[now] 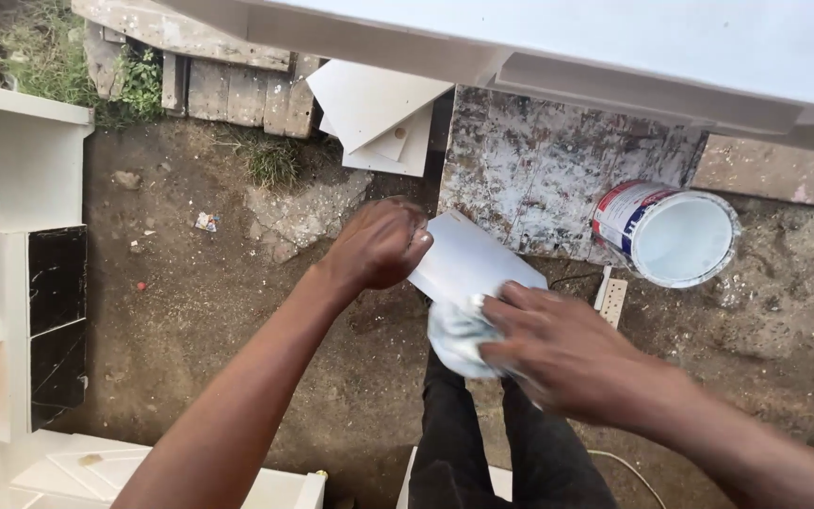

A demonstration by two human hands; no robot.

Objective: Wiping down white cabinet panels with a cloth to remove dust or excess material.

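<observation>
on bare dirt beside an open paint can (668, 233), the left hand (381, 244) grips a small white panel (471, 261) held above the ground; the right hand (558, 346), clenched on a rag (456, 335), is wiping its lower edge; next, steady strokes upward.

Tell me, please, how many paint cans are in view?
1: an open paint can of white paint stands on the ground, right of the white panel the hands hold. Others may be hidden out of frame.

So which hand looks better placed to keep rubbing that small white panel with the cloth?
The right hand: it already presses the cloth against the white panel. The left hand grips the panel's far edge, steadying it.
</observation>
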